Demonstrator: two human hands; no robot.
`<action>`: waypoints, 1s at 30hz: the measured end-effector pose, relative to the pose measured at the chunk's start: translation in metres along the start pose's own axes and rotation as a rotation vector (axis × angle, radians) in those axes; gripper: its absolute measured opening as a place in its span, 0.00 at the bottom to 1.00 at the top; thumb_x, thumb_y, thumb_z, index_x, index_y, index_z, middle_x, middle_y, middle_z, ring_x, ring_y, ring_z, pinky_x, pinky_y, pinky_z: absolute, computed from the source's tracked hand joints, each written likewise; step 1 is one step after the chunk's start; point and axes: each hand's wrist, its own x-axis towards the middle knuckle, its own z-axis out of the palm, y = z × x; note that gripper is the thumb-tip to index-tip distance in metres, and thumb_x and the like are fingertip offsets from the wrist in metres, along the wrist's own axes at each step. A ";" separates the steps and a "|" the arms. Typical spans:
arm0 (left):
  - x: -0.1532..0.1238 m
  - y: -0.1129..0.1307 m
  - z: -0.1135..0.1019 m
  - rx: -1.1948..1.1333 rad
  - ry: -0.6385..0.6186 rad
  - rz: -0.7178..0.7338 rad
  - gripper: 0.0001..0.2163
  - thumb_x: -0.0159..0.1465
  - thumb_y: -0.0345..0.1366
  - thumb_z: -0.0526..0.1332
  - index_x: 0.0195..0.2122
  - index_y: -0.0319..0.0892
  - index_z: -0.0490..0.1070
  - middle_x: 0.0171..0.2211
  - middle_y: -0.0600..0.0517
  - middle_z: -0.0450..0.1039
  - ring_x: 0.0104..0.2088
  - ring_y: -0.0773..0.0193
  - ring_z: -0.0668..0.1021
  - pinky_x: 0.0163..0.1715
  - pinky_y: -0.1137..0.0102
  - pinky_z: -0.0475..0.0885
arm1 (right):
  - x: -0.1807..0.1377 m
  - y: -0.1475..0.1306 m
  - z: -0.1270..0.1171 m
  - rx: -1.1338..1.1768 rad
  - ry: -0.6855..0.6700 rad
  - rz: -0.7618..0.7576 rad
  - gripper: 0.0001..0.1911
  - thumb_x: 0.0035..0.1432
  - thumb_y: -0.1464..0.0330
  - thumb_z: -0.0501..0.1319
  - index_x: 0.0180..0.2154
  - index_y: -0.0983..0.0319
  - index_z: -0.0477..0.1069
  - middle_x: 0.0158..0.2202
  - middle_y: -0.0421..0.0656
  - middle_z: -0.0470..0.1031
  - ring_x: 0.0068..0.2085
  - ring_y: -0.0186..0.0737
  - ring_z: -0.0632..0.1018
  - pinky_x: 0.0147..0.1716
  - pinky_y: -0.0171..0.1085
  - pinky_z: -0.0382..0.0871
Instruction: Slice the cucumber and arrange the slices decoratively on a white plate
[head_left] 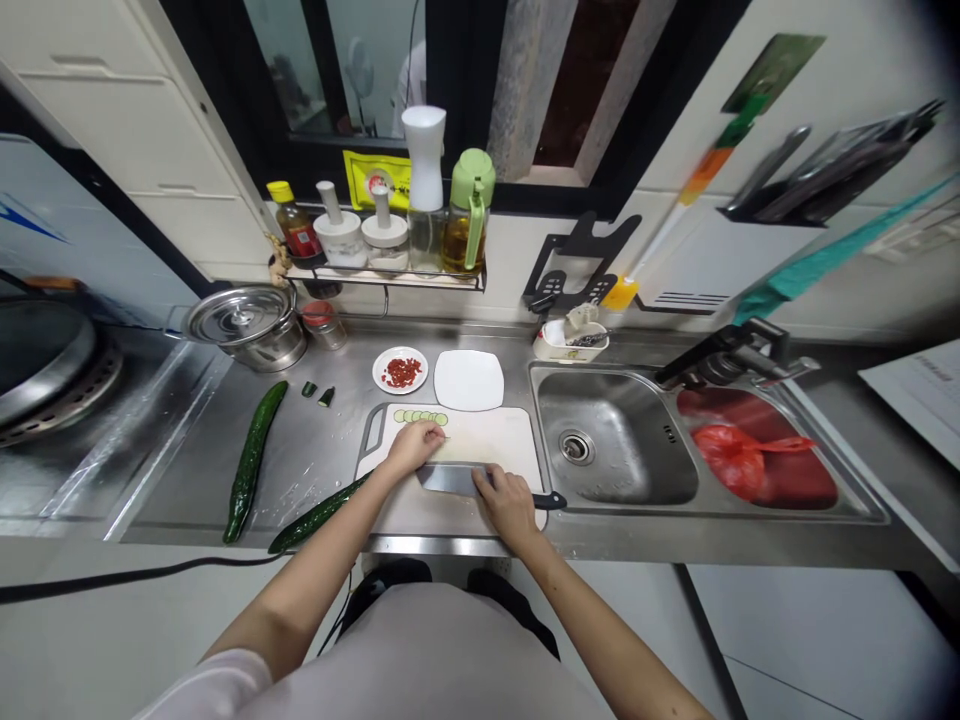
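Note:
My left hand (417,446) is closed in a pinch above the white cutting board (517,440). Something thin shows at its fingertips, too small to name. Just behind it, a row of overlapping cucumber slices (420,417) lies on the board. My right hand (511,508) is closed over the heel of a kitchen knife (450,479), its fingertips against the blade. The knife's black handle sticks out to the right, past the board's edge. One cucumber (319,517) lies partly behind my left forearm; another whole cucumber (255,462) rests farther left.
Behind the board are a plate of chopped red pieces (402,373) and a white square plate (469,381). Cucumber ends (325,397) lie to the left, near a lidded steel pot (255,325). A sink (615,440) adjoins the board on the right; condiments stand on a rack (427,275).

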 end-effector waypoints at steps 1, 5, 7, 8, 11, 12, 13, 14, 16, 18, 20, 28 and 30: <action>0.007 0.000 0.001 0.017 -0.004 -0.022 0.08 0.60 0.38 0.61 0.34 0.43 0.78 0.31 0.51 0.78 0.33 0.63 0.77 0.34 0.71 0.69 | -0.002 0.001 0.001 0.001 -0.004 0.005 0.20 0.64 0.74 0.52 0.55 0.55 0.69 0.49 0.49 0.71 0.39 0.40 0.70 0.41 0.38 0.58; 0.032 0.001 0.005 0.081 -0.034 -0.073 0.07 0.60 0.39 0.61 0.34 0.44 0.78 0.30 0.52 0.78 0.31 0.63 0.77 0.33 0.71 0.68 | -0.007 0.004 0.001 -0.002 -0.011 0.020 0.20 0.65 0.71 0.52 0.56 0.54 0.69 0.49 0.49 0.71 0.40 0.41 0.70 0.41 0.39 0.57; 0.041 0.003 0.007 0.125 -0.036 -0.078 0.07 0.60 0.39 0.61 0.34 0.44 0.78 0.31 0.51 0.78 0.33 0.61 0.77 0.34 0.70 0.67 | -0.009 0.004 0.001 -0.002 -0.009 0.029 0.20 0.66 0.71 0.52 0.57 0.54 0.69 0.50 0.49 0.71 0.40 0.41 0.70 0.41 0.39 0.57; 0.045 0.003 0.008 0.155 -0.037 -0.076 0.07 0.60 0.38 0.60 0.34 0.45 0.78 0.32 0.51 0.79 0.34 0.61 0.77 0.34 0.70 0.67 | -0.010 0.005 0.001 -0.001 -0.011 0.037 0.20 0.66 0.71 0.52 0.57 0.54 0.69 0.50 0.49 0.71 0.40 0.41 0.71 0.41 0.38 0.57; 0.054 0.005 0.009 0.249 -0.039 -0.069 0.08 0.61 0.36 0.58 0.35 0.45 0.77 0.35 0.49 0.79 0.37 0.59 0.77 0.36 0.70 0.67 | -0.011 0.006 0.001 0.009 -0.027 0.058 0.20 0.66 0.71 0.52 0.57 0.54 0.69 0.50 0.49 0.71 0.41 0.41 0.71 0.40 0.38 0.58; 0.056 0.004 0.010 0.272 -0.038 -0.068 0.08 0.61 0.35 0.58 0.35 0.45 0.77 0.36 0.49 0.79 0.38 0.59 0.77 0.37 0.69 0.67 | -0.012 0.006 0.002 0.012 -0.032 0.062 0.20 0.65 0.71 0.52 0.57 0.55 0.69 0.51 0.49 0.71 0.41 0.41 0.71 0.41 0.39 0.58; 0.058 0.004 0.010 0.291 -0.035 -0.068 0.09 0.61 0.35 0.57 0.36 0.45 0.77 0.37 0.49 0.79 0.39 0.58 0.77 0.37 0.69 0.67 | -0.012 0.007 0.002 0.016 -0.035 0.064 0.20 0.65 0.71 0.52 0.56 0.55 0.69 0.51 0.49 0.71 0.41 0.41 0.71 0.41 0.39 0.58; 0.059 0.003 0.011 0.304 -0.031 -0.067 0.09 0.62 0.35 0.57 0.36 0.46 0.77 0.38 0.48 0.79 0.39 0.58 0.77 0.38 0.69 0.67 | -0.013 0.007 0.003 0.019 -0.038 0.067 0.20 0.65 0.71 0.52 0.56 0.55 0.70 0.51 0.49 0.71 0.41 0.41 0.71 0.41 0.39 0.58; 0.061 0.001 0.012 0.320 -0.023 -0.065 0.09 0.62 0.35 0.56 0.36 0.46 0.77 0.39 0.48 0.78 0.40 0.58 0.77 0.39 0.69 0.67 | -0.015 0.008 0.004 0.026 -0.041 0.071 0.20 0.65 0.71 0.53 0.56 0.55 0.70 0.51 0.49 0.71 0.41 0.42 0.72 0.41 0.39 0.59; 0.062 -0.001 0.012 0.327 -0.020 -0.062 0.10 0.63 0.35 0.56 0.36 0.46 0.77 0.40 0.48 0.78 0.41 0.58 0.76 0.39 0.69 0.67 | -0.016 0.009 0.005 0.031 -0.040 0.071 0.20 0.64 0.71 0.53 0.56 0.55 0.70 0.51 0.49 0.71 0.40 0.42 0.72 0.40 0.40 0.59; 0.062 -0.002 0.013 0.330 -0.018 -0.057 0.09 0.63 0.35 0.56 0.37 0.46 0.77 0.41 0.48 0.78 0.41 0.58 0.76 0.39 0.69 0.67 | -0.016 0.009 0.006 0.032 -0.027 0.070 0.20 0.64 0.71 0.54 0.56 0.55 0.70 0.51 0.49 0.71 0.40 0.41 0.72 0.40 0.40 0.59; 0.059 0.001 0.014 0.366 0.009 -0.044 0.08 0.62 0.33 0.57 0.38 0.44 0.76 0.41 0.47 0.77 0.43 0.58 0.74 0.40 0.69 0.66 | -0.014 0.010 0.013 0.017 0.130 0.027 0.18 0.62 0.71 0.57 0.53 0.56 0.72 0.47 0.48 0.72 0.37 0.39 0.71 0.38 0.38 0.59; 0.060 0.002 0.014 0.372 0.005 -0.032 0.08 0.62 0.33 0.57 0.36 0.44 0.76 0.40 0.47 0.76 0.43 0.58 0.74 0.40 0.68 0.66 | -0.014 0.010 0.014 0.018 0.148 0.027 0.18 0.62 0.71 0.57 0.53 0.56 0.72 0.46 0.48 0.72 0.36 0.38 0.71 0.37 0.37 0.59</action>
